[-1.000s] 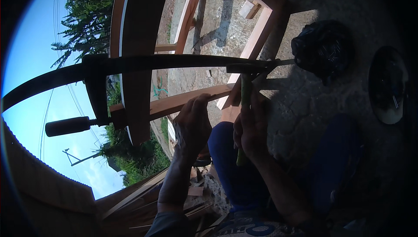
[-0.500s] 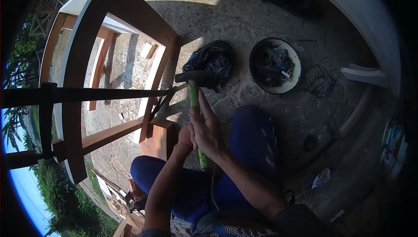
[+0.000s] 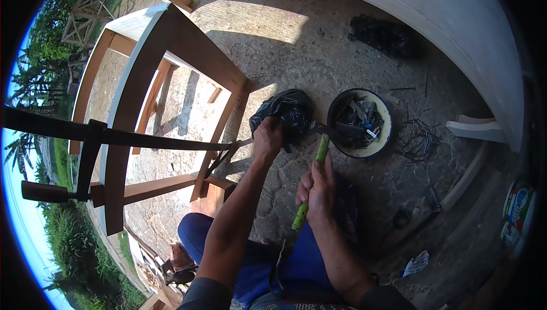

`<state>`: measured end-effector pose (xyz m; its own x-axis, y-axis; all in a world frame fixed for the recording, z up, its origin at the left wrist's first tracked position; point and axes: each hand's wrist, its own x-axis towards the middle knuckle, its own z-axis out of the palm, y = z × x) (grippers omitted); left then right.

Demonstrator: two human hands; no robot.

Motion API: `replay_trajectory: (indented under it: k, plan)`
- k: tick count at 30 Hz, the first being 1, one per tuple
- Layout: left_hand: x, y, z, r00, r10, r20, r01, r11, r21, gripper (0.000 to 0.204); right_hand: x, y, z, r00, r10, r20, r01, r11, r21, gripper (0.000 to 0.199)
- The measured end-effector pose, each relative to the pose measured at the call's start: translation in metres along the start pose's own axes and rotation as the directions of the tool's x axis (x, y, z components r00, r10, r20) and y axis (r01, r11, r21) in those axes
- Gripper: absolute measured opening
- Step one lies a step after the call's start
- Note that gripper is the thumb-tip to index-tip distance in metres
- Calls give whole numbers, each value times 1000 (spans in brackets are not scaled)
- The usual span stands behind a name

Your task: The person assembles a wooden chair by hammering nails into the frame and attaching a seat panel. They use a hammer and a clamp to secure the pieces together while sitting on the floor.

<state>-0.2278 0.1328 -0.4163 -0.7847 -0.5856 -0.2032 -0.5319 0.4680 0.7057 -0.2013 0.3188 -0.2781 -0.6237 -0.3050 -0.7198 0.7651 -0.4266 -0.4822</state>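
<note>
My right hand [image 3: 320,189] grips the green handle of a hammer [image 3: 322,150] at its middle. The hammer's dark head points away from me, at the near rim of a round bowl [image 3: 387,121] that holds nails and metal bits. My left hand [image 3: 268,137] reaches forward, fingers curled onto the near edge of a crumpled black plastic bag [image 3: 289,112] lying on the concrete just left of the bowl. Both forearms cross my blue-trousered legs.
A wooden frame [image 3: 171,45] stands on the left with a long dark bar clamp [image 3: 142,138] across it. Loose nails [image 3: 419,138] lie right of the bowl. A second black bag [image 3: 383,34] sits farther off by a curved white wall [image 3: 456,2]. A paint tin [image 3: 515,207] is far right.
The view has swung down and right, from the clamp to the floor. My left hand left the hammer handle and went to the black bag. The hammer now points at the bowl.
</note>
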Motion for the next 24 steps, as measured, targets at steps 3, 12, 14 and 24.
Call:
replay_trajectory:
  k: [3,12,14,24]
  plan:
    - [9,4,17,995,92,42,-98,980,175,24,3,-2,-1,999,32,20,-32,999,1,53]
    - [-2,19,26,985,164,-46,-146,952,268,19,2,-2,9,997,78,-6,-78,997,8,48]
    - [-1,25,29,974,226,-1,-220,948,231,16,5,0,6,998,55,-6,-55,998,-14,47]
    - [-30,9,2,999,-44,-4,43,995,-85,24,15,31,-8,996,87,24,-85,994,-76,49]
